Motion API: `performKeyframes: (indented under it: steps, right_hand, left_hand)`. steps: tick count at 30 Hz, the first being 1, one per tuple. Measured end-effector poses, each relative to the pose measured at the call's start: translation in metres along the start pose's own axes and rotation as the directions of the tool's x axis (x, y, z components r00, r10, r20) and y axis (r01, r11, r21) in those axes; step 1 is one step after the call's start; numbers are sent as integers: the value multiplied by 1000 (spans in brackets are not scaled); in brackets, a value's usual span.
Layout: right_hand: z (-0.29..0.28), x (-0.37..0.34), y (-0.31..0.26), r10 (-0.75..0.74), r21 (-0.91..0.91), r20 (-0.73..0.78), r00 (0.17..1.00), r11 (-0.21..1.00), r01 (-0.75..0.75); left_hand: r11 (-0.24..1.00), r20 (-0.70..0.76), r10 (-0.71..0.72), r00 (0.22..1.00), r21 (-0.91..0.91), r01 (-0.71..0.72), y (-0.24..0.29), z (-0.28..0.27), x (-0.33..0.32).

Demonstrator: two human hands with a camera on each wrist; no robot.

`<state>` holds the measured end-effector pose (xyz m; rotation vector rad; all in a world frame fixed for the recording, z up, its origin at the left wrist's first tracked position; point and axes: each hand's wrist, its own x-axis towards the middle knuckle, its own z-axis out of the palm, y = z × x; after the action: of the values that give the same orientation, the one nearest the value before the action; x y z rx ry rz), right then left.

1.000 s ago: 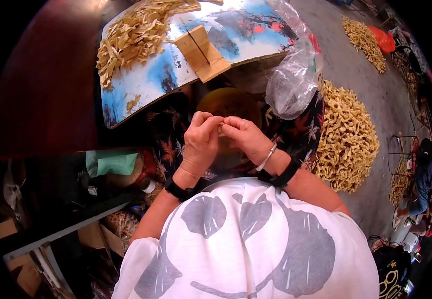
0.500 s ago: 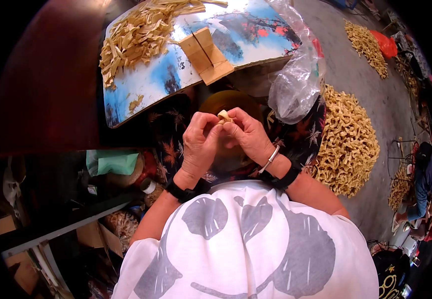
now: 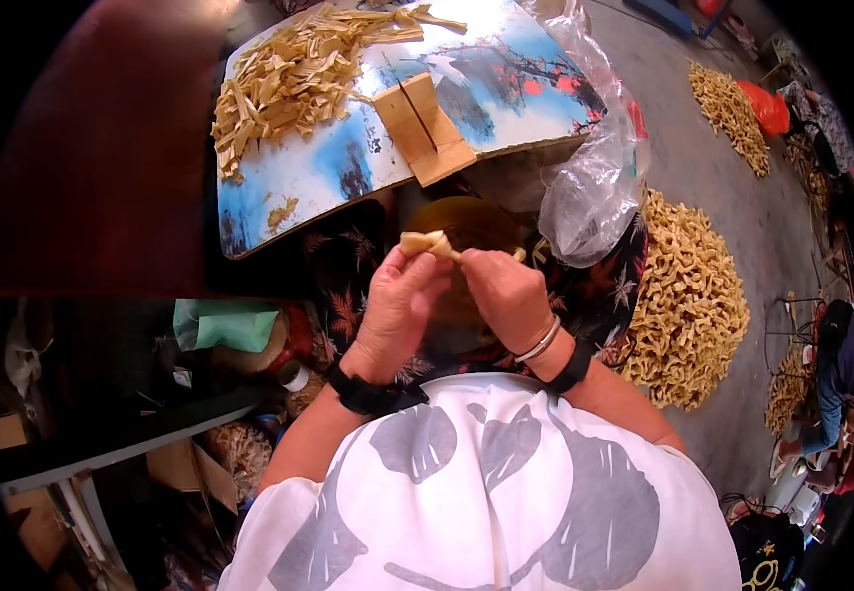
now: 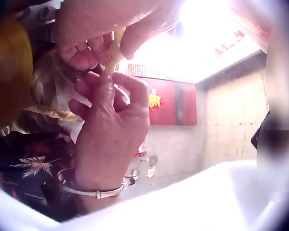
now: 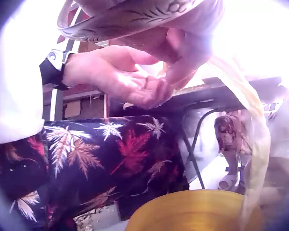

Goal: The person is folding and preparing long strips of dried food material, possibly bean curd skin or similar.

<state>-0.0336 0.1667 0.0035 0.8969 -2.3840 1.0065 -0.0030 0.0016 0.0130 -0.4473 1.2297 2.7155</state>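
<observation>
The table point(image 3: 333, 163), with its blue and white painted top, is the largest thing here and the landmark. To its right, on the floor, lies a big heap of knotted pale pieces point(image 3: 688, 305); a smaller heap point(image 3: 730, 113) lies farther off on the same side. A mound of loose flat strips point(image 3: 284, 84) covers the table's far left part. A clear plastic bag point(image 3: 585, 212) hangs at its right end. Just in front of the table's near edge, beneath the hands, is a round yellow basin point(image 5: 197, 207). A slotted wooden piece point(image 3: 425, 133) sits at that near edge.

Both hands are nearly together in front of the table. The left hand point(image 3: 393, 315) holds the folded part of a pale strip point(image 3: 427, 243) between thumb and fingers. The right hand point(image 3: 513, 295), narrow and wearing a bangle point(image 3: 542, 340) at the wrist, pinches the strip beside the fold; a long tail hangs towards the basin.
</observation>
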Motion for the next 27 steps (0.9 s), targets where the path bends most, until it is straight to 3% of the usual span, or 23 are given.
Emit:
performKeyframes:
  steps: [3,4,7,11,12,15,16,17,20,23,24,27]
  right_hand:
    - [7,-1,-8,-69,50,24,997,996,68]
    - [10,2,-8,21,189,-45,999,982,-12]
    - [1,16,-11,377,373,107,920,842,-389]
    - [15,21,-1,438,494,317,841,681,-540]
    - [21,20,3,426,425,254,868,757,-496]
    - [30,16,16,340,403,305,890,801,-444]
    - [33,14,12,312,410,194,930,836,-365]
    - [32,15,12,320,381,184,929,848,-368]
    - [25,23,11,324,334,119,938,877,-345]
    - [15,31,9,439,466,256,861,725,-508]
    - [12,31,11,423,587,377,824,580,-566]
    - [7,31,13,308,659,615,726,306,-687]
  left_hand:
    - [991,2,68,998,114,-68,0,2,5]
    - [985,25,70,997,157,-74,0,1,6]
    - [954,95,69,993,284,-94,5,-4,7]
    - [817,121,115,986,553,-163,9,0,6]
    - [784,130,125,984,594,-178,6,0,4]
    - [697,149,140,979,687,-205,-11,-9,0]
    - [737,83,79,993,666,-114,-12,-8,-3]
    - [771,20,12,1000,636,-22,-10,-6,-6]
    - [628,64,117,991,768,-124,-5,-7,-5]
    - [535,47,197,979,832,-147,0,-11,2]
    - [551,29,189,982,824,-131,1,-11,3]
    - [628,30,157,987,769,-123,4,-11,6]
